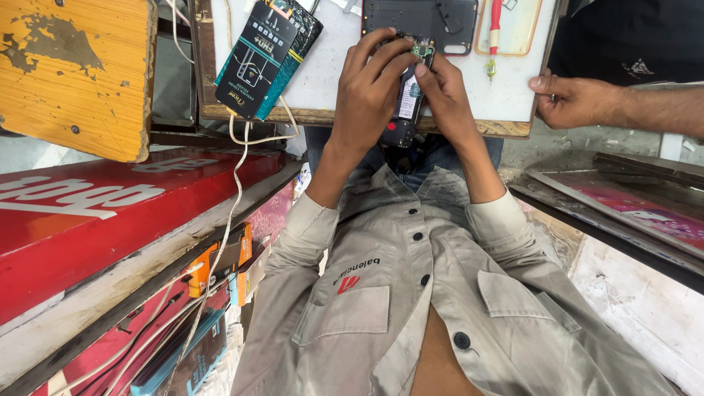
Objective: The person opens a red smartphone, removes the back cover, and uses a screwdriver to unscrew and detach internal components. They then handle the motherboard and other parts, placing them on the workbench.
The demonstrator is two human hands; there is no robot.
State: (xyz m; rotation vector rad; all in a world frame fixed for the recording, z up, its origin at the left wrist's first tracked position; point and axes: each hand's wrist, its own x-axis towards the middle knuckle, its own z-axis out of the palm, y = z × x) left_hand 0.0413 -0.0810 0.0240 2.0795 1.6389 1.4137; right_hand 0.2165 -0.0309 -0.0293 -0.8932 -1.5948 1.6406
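Note:
My left hand (369,88) and my right hand (444,92) both grip a small opened mobile phone (408,103) held over the near edge of a white work board (330,70). A green circuit board (422,50) shows at the phone's top end, between my fingertips. My left fingers curl over the phone's upper part; my right thumb presses on its side. Just beyond my hands lies a dark phone frame (418,18) on the board.
A black and teal phone package (265,55) lies on the board's left, with a white cable (238,169) hanging down. A red-handled screwdriver (494,33) rests on a clear phone case (513,26). Another person's hand (572,99) holds the board's right edge. A wooden stool (73,73) stands left.

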